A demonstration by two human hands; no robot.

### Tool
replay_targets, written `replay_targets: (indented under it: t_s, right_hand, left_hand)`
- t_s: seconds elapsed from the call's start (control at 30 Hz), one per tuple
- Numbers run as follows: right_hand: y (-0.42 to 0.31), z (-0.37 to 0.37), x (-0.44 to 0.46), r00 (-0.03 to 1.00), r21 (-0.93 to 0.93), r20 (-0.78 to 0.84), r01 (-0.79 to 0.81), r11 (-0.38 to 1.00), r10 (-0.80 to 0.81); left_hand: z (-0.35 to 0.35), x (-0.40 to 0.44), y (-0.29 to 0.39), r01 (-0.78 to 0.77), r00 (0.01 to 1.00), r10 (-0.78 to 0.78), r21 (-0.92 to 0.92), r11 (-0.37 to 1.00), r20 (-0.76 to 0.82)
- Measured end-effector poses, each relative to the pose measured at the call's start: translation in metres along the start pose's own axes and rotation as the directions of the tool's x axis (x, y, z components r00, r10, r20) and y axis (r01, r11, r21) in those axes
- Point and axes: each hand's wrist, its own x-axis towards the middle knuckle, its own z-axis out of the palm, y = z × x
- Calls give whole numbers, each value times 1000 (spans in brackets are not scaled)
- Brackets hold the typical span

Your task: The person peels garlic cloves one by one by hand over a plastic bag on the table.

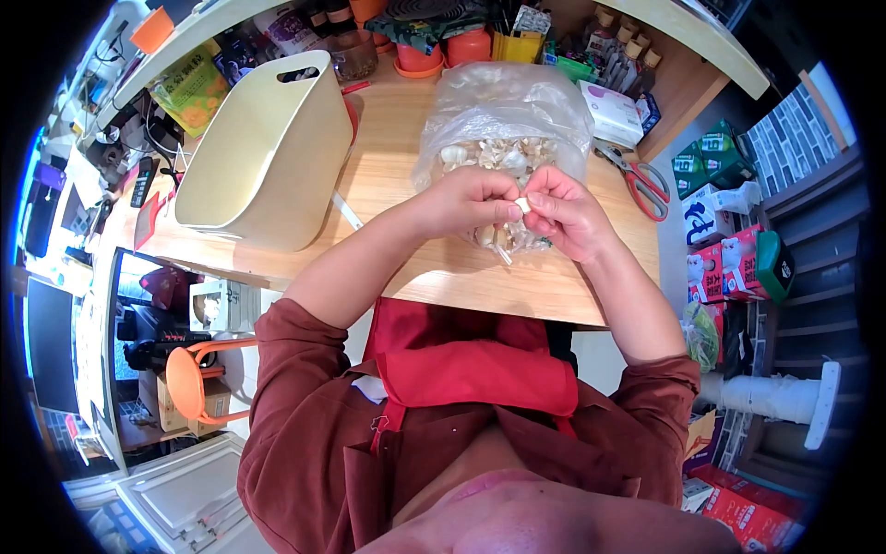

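Observation:
Both of my hands meet over the front of a clear plastic bag (508, 97) that lies open on the wooden table. Between their fingertips is a small pale garlic clove (523, 205). My left hand (475, 203) pinches it from the left, and my right hand (565, 214) holds it from the right. Garlic bulbs and papery skins (498, 155) fill the bag's mouth behind and below my fingers. A thin pale stalk (503, 254) sticks out toward the table's front edge.
A cream bin (263, 152) stands on the table (397, 249) at the left. Red-handled scissors (643, 185) lie at the right, near a white box (611, 113). Pots and bottles line the back. An orange stool (187, 383) is at lower left.

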Motion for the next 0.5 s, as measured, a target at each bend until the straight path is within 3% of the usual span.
replay_targets:
  t_s: [0.27,0.5]
  right_hand:
    - [-1,-2,1,1000,14,13,-10,1000,10]
    - [-1,0,0,997,8,75,15,1000,-15]
  left_hand:
    - [1,-2,4,36,999,-36,-15,999,3]
    - [1,-3,9,-73,996,73,-16,997,53]
